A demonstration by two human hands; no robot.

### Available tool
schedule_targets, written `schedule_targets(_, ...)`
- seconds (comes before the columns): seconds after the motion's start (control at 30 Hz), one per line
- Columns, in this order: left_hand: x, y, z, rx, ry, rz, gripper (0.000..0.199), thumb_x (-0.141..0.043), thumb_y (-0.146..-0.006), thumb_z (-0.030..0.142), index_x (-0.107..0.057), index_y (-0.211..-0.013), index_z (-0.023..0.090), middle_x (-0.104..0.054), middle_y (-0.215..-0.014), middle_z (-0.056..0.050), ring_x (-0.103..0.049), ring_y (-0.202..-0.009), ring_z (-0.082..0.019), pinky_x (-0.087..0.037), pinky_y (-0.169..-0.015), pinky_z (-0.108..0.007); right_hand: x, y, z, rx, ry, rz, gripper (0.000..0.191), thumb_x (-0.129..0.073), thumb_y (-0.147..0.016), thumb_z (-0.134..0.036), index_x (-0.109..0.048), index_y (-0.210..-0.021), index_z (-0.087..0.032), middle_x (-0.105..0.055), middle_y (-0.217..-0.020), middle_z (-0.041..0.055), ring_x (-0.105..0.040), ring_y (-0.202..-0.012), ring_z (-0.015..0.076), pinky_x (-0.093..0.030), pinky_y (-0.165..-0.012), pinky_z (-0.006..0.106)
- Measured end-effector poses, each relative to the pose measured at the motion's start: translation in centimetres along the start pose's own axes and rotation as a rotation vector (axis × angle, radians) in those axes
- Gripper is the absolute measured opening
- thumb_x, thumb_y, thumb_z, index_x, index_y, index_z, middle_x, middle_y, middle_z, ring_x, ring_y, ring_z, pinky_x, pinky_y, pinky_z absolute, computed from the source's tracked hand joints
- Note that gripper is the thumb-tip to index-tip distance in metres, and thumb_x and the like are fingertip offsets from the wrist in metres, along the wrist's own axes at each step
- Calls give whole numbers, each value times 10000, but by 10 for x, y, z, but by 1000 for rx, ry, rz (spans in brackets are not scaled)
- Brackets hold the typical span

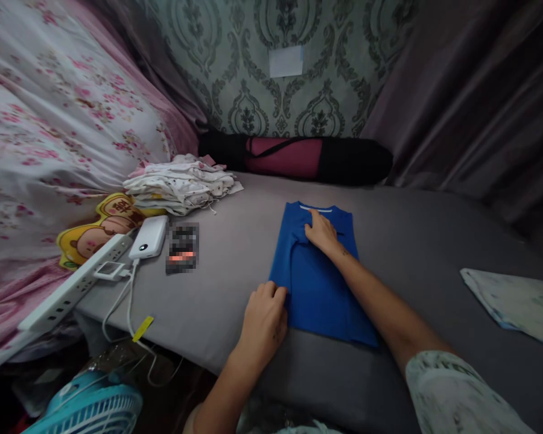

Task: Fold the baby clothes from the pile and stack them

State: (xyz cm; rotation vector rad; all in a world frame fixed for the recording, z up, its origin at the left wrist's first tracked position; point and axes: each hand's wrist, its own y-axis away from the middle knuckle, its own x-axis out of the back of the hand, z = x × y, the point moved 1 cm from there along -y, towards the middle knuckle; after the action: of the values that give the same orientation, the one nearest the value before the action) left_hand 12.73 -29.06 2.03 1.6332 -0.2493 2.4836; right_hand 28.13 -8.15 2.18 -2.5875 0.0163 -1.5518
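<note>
A blue shirt (319,295), folded into a long rectangle, lies on the grey sheet with its collar pointing away from me. At the shirt's left edge is my left hand (266,310), its fingers curled and closed on the fabric's border. My right hand (321,231) rests on the upper part of the shirt, just below the collar. Its index finger reaches toward the neckline and the thumb stands apart from it; the other fingers are partly hidden. Some creases show in the cloth left of the right hand.
A pile of light clothes (185,184) lies back left, near a yellow cushion (104,226), a white power bank (149,237) and a power strip (79,280). A black and maroon long bag (294,158) lines the wall. Folded pale cloth (516,301) lies right; a blue fan (90,407) stands below.
</note>
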Motion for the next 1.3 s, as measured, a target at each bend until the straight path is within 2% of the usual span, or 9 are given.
schedule_targets(0.13,0,4,-5,-30,1,-12,293,-455,-792,63,-529,-1041,200,-555,-1026,-80,-509,-950,-243,-436,-813,-375,9,-2,-7,-15,200,45,395,-430,-907,-192,-528,-1287,-139,-550,-1253,191,-562,-1109,325,-452,-894,428)
schedule_targets(0.2,0,5,-6,-36,18,-6,282,-457,-797,70,-523,-1038,200,-554,-1029,-78,-501,-942,-241,-433,-812,-377,7,-9,-12,42,249,62,375,-373,-930,-188,-558,-1249,-123,-551,-1246,192,-533,-1149,314,-433,-926,411)
schedule_targets(0.37,3,7,-2,-12,46,-36,253,-467,-811,70,-520,-1026,194,-561,-1011,-72,-496,-926,-234,-429,-804,-372,-26,-31,-33,249,262,-138,449,-312,-963,-248,-492,-1332,-69,-491,-1385,179,-412,-1307,274,-296,-1085,381)
schedule_targets(0.53,6,11,-1,-14,27,-36,206,-460,-878,112,-538,-1048,198,-566,-1021,-65,-497,-921,-220,-421,-794,-357,-59,-56,-50,145,300,-244,660,-235,-979,-430,-283,-1469,8,-234,-1558,189,-153,-1445,303,-127,-1162,430)
schedule_targets(0.77,2,17,-11,-154,-55,-74,240,-393,-942,156,-592,-1062,219,-573,-985,-61,-492,-879,-210,-381,-743,-356,-76,-71,-46,135,309,-241,774,-194,-954,-531,-190,-1497,21,-168,-1576,181,-87,-1456,294,-63,-1172,446)
schedule_targets(0.9,7,20,-10,-224,-18,-101,215,-445,-910,164,-616,-1031,215,-576,-967,-58,-492,-890,-211,-370,-754,-367,-79,-71,-41,157,289,-199,759,-178,-954,-529,-217,-1494,5,-193,-1570,179,-108,-1453,288,-69,-1168,463)
schedule_targets(1.0,12,23,-7,-247,74,-81,183,-488,-925,268,-631,-1032,228,-586,-959,-50,-503,-916,-206,-372,-797,-374,-73,-70,-42,157,263,-211,741,-170,-961,-513,-231,-1490,3,-198,-1569,178,-110,-1454,283,-66,-1169,455)
schedule_targets(1.17,12,21,-23,-124,184,106,244,-432,-967,321,-632,-1079,234,-611,-992,-63,-531,-931,-194,-378,-831,-366,-54,-44,-51,216,223,-203,724,-200,-967,-498,-233,-1489,3,-178,-1572,188,-78,-1459,292,-50,-1168,465)
schedule_targets(1.3,2,11,-46,4,183,254,242,-425,-948,237,-641,-1057,211,-629,-975,-68,-547,-913,-195,-393,-812,-352,-57,-4,-53,281,241,-213,728,-218,-964,-514,-259,-1481,-3,-176,-1571,196,-83,-1460,288,-59,-1169,450)
